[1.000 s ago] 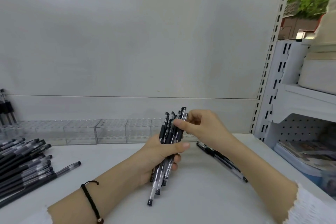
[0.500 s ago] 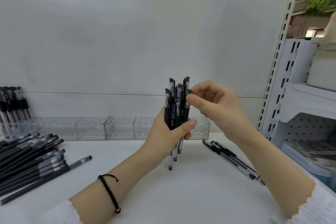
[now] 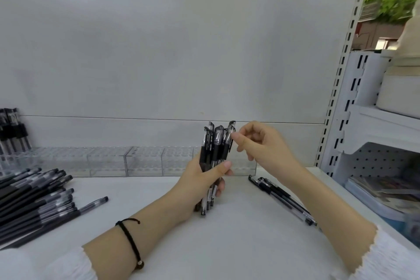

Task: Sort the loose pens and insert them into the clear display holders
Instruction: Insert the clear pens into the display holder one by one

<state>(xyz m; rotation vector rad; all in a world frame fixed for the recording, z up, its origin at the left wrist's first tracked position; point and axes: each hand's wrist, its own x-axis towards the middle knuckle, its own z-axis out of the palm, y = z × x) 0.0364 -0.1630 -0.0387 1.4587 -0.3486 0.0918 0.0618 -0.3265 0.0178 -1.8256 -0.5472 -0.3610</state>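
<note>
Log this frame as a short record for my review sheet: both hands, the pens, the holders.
left hand: grips the bundle of pens upright, lower ends at or near the table
right hand: at the bundle's top, thumb against a cap; pinch unclear
holders: clear row along the back, middle cells without pens
standing pens: in the row's far left end
pile: loose pens lying at left
side pens: a few lying right of the bundle
</note>
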